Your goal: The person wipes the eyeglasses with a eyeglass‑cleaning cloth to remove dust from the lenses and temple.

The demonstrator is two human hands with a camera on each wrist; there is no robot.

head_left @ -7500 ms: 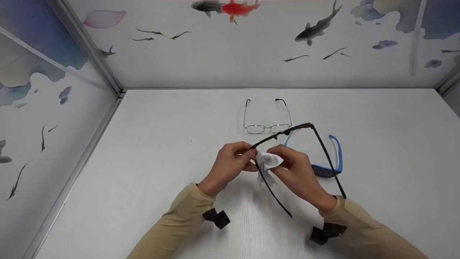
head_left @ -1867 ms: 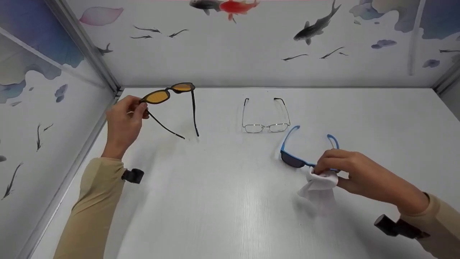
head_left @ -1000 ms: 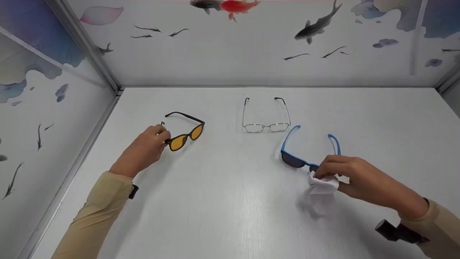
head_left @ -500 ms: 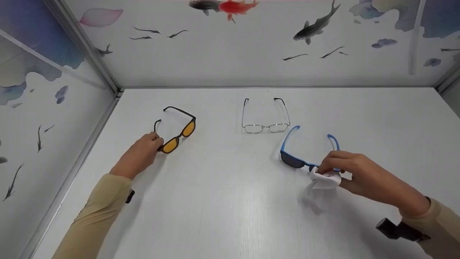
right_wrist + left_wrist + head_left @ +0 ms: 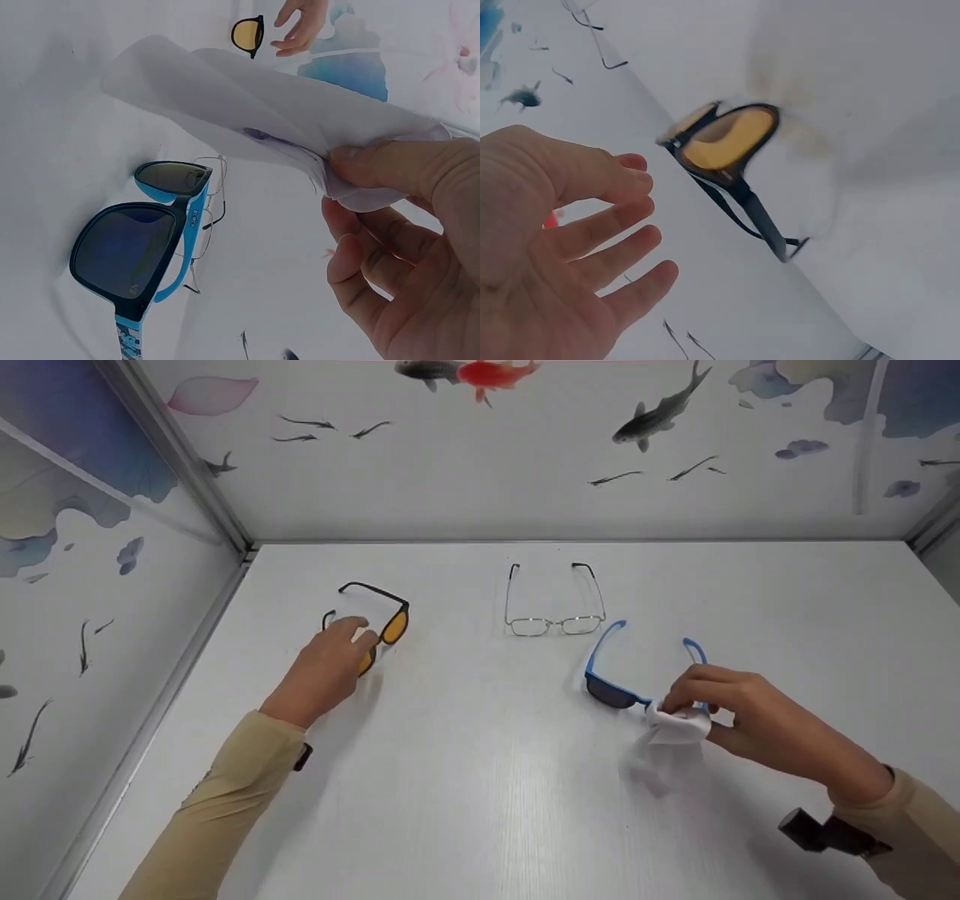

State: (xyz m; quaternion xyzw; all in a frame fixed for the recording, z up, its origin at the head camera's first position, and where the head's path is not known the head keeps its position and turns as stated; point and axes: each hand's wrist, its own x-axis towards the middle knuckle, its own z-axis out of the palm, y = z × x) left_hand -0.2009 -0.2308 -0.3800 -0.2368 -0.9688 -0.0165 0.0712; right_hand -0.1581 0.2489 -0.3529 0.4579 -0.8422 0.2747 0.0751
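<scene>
Black-framed glasses with amber lenses (image 5: 395, 627) stand on the white table at the left, temples unfolded toward the back. My left hand (image 5: 324, 667) hovers beside them and covers part of one lens in the head view. In the left wrist view its relaxed fingers (image 5: 634, 292) are apart from the amber glasses (image 5: 731, 140), holding nothing. My right hand (image 5: 739, 720) pinches a white cloth (image 5: 679, 726) between thumb and fingers. The cloth hangs down in front of blue sunglasses (image 5: 611, 692) with dark lenses, hiding one of their lenses in the head view.
Thin metal-framed eyeglasses (image 5: 555, 625) lie at the back middle of the white table (image 5: 465, 795), temples spread open. Printed panels with fish rise along the back and the left (image 5: 97, 607). Each wrist wears a small black camera (image 5: 832, 832).
My left hand carried the amber glasses from the middle to the left, set them on the table and let go. My right hand moved right with the cloth, then stayed near the blue sunglasses.
</scene>
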